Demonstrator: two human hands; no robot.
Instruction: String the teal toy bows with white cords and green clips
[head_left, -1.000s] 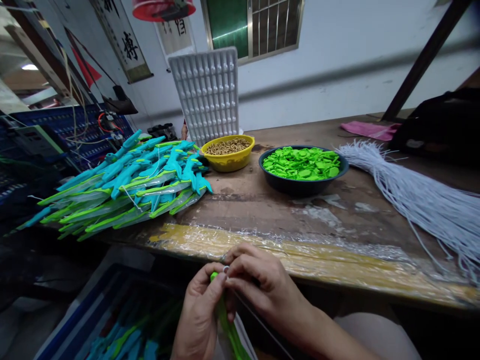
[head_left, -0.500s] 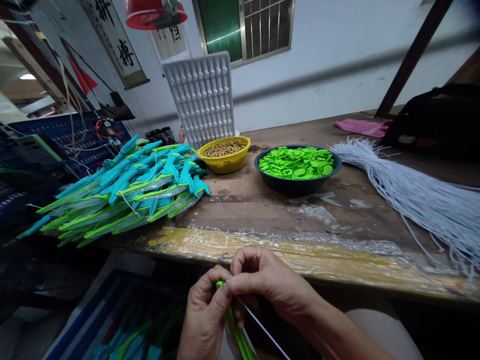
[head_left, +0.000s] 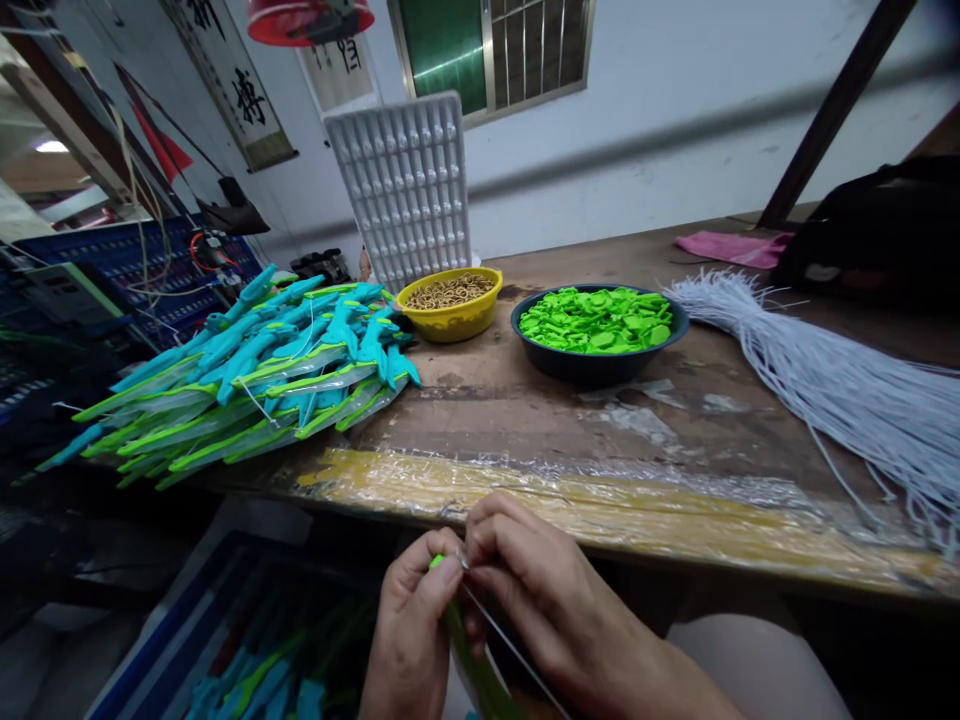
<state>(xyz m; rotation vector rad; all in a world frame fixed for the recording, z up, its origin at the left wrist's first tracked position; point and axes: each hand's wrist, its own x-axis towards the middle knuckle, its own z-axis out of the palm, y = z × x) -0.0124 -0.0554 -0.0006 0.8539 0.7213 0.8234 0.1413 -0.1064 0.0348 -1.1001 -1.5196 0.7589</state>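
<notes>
- Below the bench's (head_left: 480,425) front edge, the green strip (head_left: 478,662) slants up from the bottom of the view into the left hand (head_left: 409,625).
- The left hand pinches the strip near its top, thumb nearest the camera, with a bit of bright tip peeping out; that narrow end seems a sound place to hold.
- The right hand (head_left: 551,585) is bunched beside it, seemingly pinching the white cord (head_left: 496,626) near the tip; the fingers hide the exact grip.
- The strip looks light, probably plastic: slightly springy, smooth enough to slide, unlikely to break under a firm pinch.
- The cord looks thin and almost weightless, likely pliable and prone to twist; fingertips close to its end should steer it best.
- Similar cords (head_left: 832,365) lie bunched on the bench, at right.
</notes>
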